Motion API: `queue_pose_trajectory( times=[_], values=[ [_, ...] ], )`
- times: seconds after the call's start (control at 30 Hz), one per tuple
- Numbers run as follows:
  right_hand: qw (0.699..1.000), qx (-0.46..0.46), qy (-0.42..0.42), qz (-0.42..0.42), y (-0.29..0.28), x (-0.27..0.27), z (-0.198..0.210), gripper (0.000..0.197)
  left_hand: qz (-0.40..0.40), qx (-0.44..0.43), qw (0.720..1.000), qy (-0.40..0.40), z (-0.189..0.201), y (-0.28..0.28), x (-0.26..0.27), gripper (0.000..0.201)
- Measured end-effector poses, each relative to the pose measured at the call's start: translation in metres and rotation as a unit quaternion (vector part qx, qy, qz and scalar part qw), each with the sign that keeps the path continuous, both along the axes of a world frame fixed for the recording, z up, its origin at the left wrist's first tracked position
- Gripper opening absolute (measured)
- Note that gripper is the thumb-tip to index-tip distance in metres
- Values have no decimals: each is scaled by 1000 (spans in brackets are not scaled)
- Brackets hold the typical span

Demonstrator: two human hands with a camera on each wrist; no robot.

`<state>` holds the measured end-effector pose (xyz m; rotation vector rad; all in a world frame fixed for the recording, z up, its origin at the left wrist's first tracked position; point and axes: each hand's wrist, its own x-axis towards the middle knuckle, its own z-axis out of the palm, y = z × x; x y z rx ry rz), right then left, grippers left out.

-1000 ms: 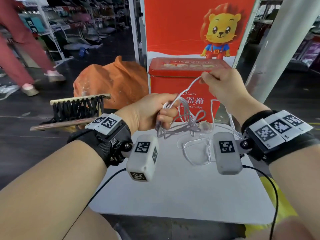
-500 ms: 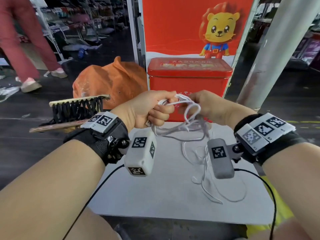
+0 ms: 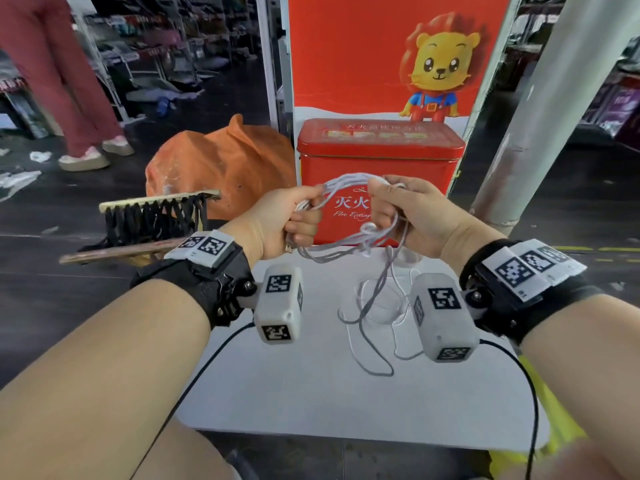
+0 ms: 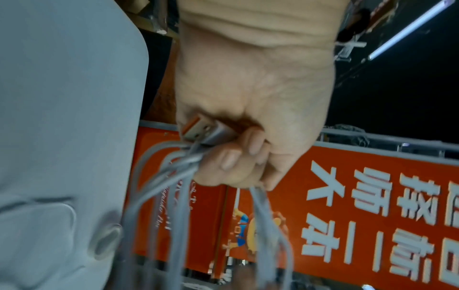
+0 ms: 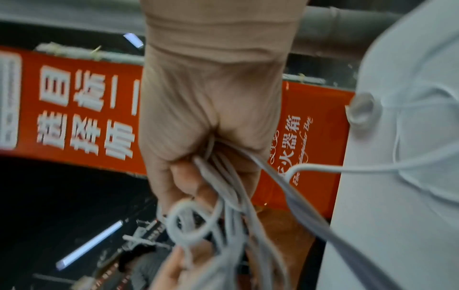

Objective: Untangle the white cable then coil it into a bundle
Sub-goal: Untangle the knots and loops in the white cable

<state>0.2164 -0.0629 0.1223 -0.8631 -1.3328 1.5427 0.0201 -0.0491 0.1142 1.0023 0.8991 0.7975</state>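
The white cable (image 3: 346, 183) is gathered in several strands that run between my two hands above the far edge of the white table (image 3: 311, 393). My left hand (image 3: 304, 220) grips one end of the loops in a fist. In the left wrist view the USB plug (image 4: 206, 131) sticks out of the left hand (image 4: 238, 157). My right hand (image 3: 384, 209) grips the other end. From the right hand (image 5: 198, 172), a small cable loop (image 5: 188, 221) hangs in the right wrist view. A loose tail (image 3: 367, 327) drops from the right hand onto the table.
A red tin box (image 3: 381, 150) stands right behind my hands, under a red lion poster. An orange bag (image 3: 225, 161) and a wooden brush with black bristles (image 3: 152, 216) lie to the left. A grey pillar (image 3: 540, 116) rises at right. A person in red trousers (image 3: 69, 81) stands far left.
My right hand came down from its raised pull and joined the left hand at the loops. Now both hands grip the bundle side by side, and the tail on the table has shifted.
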Motion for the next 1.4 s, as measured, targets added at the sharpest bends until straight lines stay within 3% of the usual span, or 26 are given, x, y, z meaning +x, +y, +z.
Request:
queue_pose_trajectory(
  times=[0.1, 0.2, 0.27, 0.4, 0.5, 0.63, 0.73, 0.87, 0.97, 1.0, 1.07, 1.1, 1.2, 1.3, 1.4],
  values=[
    [994, -30, -100, 5, -1, -1, -4, 32, 12, -2, 1000, 18, 3, 4, -4, 33],
    [975, -42, -208, 68, -1, 1, -4, 40, 4, -14, 999, 46, 3, 5, -6, 31],
    [966, -53, -240, 76, -3, 4, -4, 36, -9, -21, 997, 69, 3, 3, -6, 31],
    [983, -44, -170, -52, 6, 8, -3, 12, -51, -26, 994, 96, 7, -3, -1, 27],
    [980, -45, -135, -138, 11, 8, -2, 26, -108, -14, 986, 125, 10, -12, 9, 30],
    [971, -68, -104, -203, 15, 9, 2, 27, -184, 34, 973, 135, 11, -16, 14, 33],
    [976, -75, -145, -142, 11, 17, 6, 16, -145, 77, 983, 86, 1, -9, 7, 38],
    [975, -55, -204, -72, 9, 31, 2, 38, 4, 95, 995, 16, -3, -2, 6, 22],
    [981, -33, -188, -40, 12, 31, -3, 34, 84, 106, 991, 1, -1, 1, 8, 35],
    [980, -34, -190, -44, 13, 31, -4, 37, 96, 107, 990, 1, 0, 1, 8, 39],
    [976, -45, -192, -90, 19, 31, -7, 63, 85, 102, 991, 16, 3, -1, 8, 33],
    [970, -36, -203, -127, 21, 30, -8, 64, 66, 94, 993, 30, 4, -2, 9, 30],
    [922, 36, -299, -242, 26, 27, -9, 32, -19, 65, 994, 80, 7, -7, 16, 28],
    [856, 128, -417, -277, 26, 33, -12, 38, -104, 33, 988, 110, 9, -13, 22, 30],
    [813, 203, -469, -277, 28, 38, -17, 38, -147, 24, 983, 111, 12, -15, 23, 32]
  ],
)
